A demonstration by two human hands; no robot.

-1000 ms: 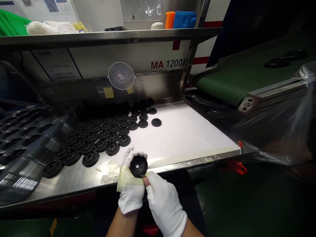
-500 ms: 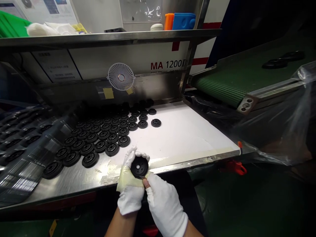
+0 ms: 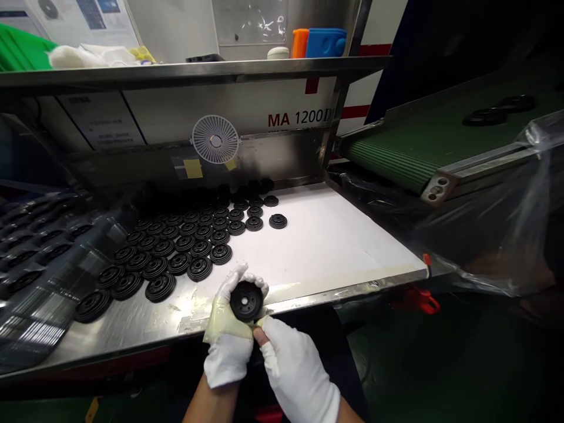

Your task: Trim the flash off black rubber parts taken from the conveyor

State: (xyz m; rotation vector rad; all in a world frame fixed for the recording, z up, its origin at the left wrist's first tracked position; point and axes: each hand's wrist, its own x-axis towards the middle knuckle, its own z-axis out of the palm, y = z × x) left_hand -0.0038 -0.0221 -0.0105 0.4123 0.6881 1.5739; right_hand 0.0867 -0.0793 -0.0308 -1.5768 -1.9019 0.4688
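Disc: a black rubber disc with a ribbed face and a central hole, round, so no long axis; its face tilts up toward the head camera, hole pointing up.
Place: held in both hands, just over the front edge of the worktop.
Left hand: the white-gloved left hand has its fingers curled around the disc's far rim, gripping it from behind and below; yellowish masking tape wraps the palm side.
Right hand: the white-gloved right hand sits at the disc's near lower rim, its fingers closed together; whether they grip the disc, I cannot tell.
Nearby: rows of matching discs lie flat, faces up, on the worktop and a white sheet.
Behind: a green belt conveyor to the right, carrying two dark discs; a steel shelf overhead.
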